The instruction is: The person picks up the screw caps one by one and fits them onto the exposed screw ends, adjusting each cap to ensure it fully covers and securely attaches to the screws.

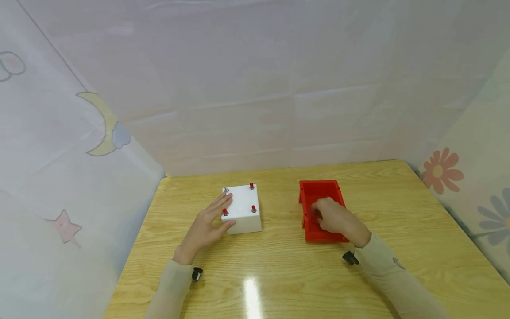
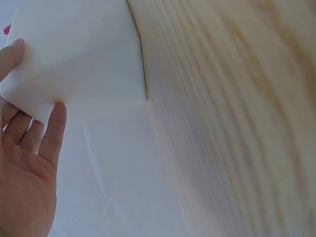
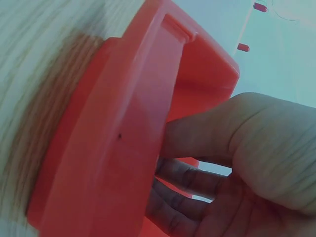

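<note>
A white box [image 1: 242,204] stands on the table, with red-tipped posts [image 1: 253,208] at three corners of its top. At the far left corner is a metal fitting [image 1: 226,189] with no red tip showing. My left hand [image 1: 205,228] rests against the box's left side, fingers extended over the top edge and thumb at the front. To the right is a red plastic bin [image 1: 321,188]. My right hand [image 1: 336,218] reaches down into it with bent fingers. In the right wrist view the bin wall [image 3: 143,108] hides the fingertips, so whatever they touch is out of sight.
Both things stand on a light wood-grain table [image 1: 279,266], a strip of it lying between box and bin. A pale cloth backdrop [image 1: 255,110] hangs along the back and sides. Small black devices [image 1: 350,258] are worn at the wrists.
</note>
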The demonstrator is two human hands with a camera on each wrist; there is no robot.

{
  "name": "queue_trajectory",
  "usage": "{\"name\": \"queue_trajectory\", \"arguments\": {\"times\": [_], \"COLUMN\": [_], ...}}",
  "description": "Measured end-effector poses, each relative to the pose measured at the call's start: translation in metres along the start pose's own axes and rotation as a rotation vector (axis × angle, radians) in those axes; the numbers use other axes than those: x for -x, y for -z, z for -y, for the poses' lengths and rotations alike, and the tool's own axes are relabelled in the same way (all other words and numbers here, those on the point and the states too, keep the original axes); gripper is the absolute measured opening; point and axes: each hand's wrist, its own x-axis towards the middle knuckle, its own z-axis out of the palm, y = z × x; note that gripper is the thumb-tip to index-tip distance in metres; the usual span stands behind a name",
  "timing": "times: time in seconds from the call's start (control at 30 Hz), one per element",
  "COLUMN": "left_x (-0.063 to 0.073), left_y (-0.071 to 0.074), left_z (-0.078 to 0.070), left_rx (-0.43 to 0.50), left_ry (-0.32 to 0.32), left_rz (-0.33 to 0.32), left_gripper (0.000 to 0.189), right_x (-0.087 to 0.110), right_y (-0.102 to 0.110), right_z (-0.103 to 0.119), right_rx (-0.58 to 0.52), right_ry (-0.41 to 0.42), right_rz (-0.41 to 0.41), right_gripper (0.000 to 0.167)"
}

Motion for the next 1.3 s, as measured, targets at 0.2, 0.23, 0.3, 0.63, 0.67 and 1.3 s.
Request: {"name": "queue_trajectory", "arguments": {"times": [0.2,0.23,0.3,0.63,0.67,1.3], "left_x": [0.0,0.0,0.001,0.002,0.002,0.001], "left_y": [-0.001,-0.001,-0.001,-0.002,-0.002,0.0], "left_z": [0.0,0.0,0.001,0.002,0.001,0.0], "left_rx": [-0.015,-0.016,-0.014,0.008,0.01,0.004], "left_ry": [-0.007,-0.007,-0.001,-0.014,-0.013,-0.01], "left_rz": [0.003,0.004,0.009,0.001,0.001,-0.003], "left_gripper": [0.069,0.069,0.069,0.068,0.068,0.069], "right_x": [0.002,0.003,0.003,0.007,0.007,-0.003], "right_y": [0.001,0.001,0.001,0.002,0.001,-0.005], "right_z": [0.0,0.001,0.002,0.008,0.008,0.009], "right_rx": [0.014,0.011,0.003,0.0,0.005,0.128], "right_ry": [-0.01,-0.016,-0.031,-0.075,-0.077,-0.115], "right_rz": [0.014,0.02,0.036,0.052,0.048,0.07], "right_gripper": [0.018,0.017,0.016,0.023,0.023,0.023]}}
